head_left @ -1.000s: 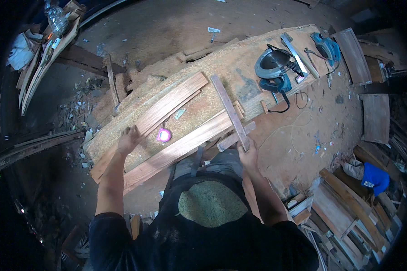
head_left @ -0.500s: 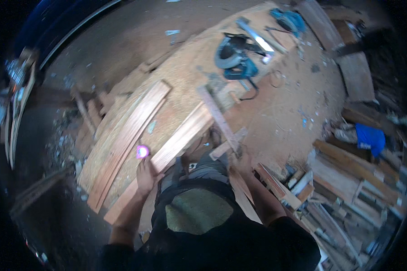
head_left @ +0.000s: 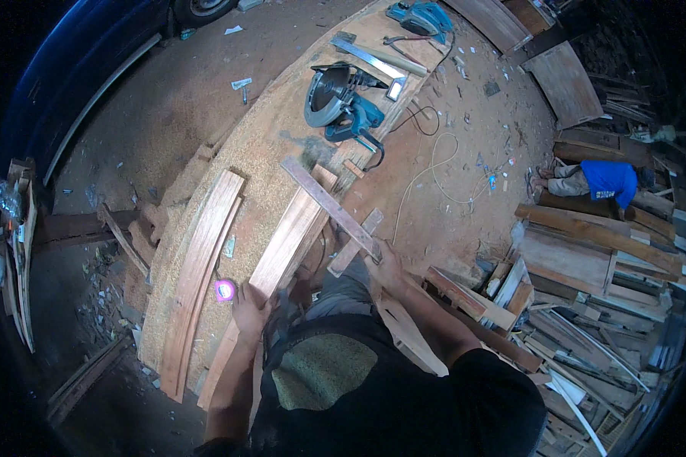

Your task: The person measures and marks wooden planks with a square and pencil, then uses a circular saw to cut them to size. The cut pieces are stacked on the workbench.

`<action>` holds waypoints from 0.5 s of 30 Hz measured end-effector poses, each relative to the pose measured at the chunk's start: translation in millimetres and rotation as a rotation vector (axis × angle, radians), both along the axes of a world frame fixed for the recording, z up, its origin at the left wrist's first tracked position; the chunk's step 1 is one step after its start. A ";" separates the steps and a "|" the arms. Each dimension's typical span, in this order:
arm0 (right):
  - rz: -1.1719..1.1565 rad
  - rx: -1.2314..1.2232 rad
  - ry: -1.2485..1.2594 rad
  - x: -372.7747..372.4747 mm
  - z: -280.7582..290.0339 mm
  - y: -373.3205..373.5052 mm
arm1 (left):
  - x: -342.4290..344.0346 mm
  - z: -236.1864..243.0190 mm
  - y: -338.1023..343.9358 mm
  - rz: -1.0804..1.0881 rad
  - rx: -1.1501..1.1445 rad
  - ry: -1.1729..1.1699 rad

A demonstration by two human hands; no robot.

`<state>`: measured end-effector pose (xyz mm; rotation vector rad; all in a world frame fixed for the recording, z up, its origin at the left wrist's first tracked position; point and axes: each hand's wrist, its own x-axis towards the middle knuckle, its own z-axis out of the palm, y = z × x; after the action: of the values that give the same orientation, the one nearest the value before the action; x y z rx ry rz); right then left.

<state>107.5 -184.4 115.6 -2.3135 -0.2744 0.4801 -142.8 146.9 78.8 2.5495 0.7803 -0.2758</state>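
Head view: your right hand (head_left: 386, 268) clasped the strip (head_left: 329, 204) across the board (head_left: 283, 257) at the bench (head_left: 261, 166) edge, apparently aligning it; your left hand (head_left: 250, 311) covered the board (grip indiscernible); the next move demanded steadiness.

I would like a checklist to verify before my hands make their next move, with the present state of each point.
1. Left hand at the near board: ok, touching it.
2. Right hand at the near end of the wooden strip: ok, holding it.
3. Strip square to the board: cannot tell, the fisheye view bends straight edges.
4. Tape measure off the near board: ok, it lies beside it.
5. Circular saw unplugged: cannot tell.
6. Workbench free of sawdust: not ok.
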 end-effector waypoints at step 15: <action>-0.065 0.038 0.015 -10.8 -18.1 -9.9 | -5.5 3.0 24.6 0.124 -0.066 0.190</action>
<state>96.6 -194.4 97.5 -2.2736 -0.1982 0.4558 -148.4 171.5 81.8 2.4263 0.9784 -0.4998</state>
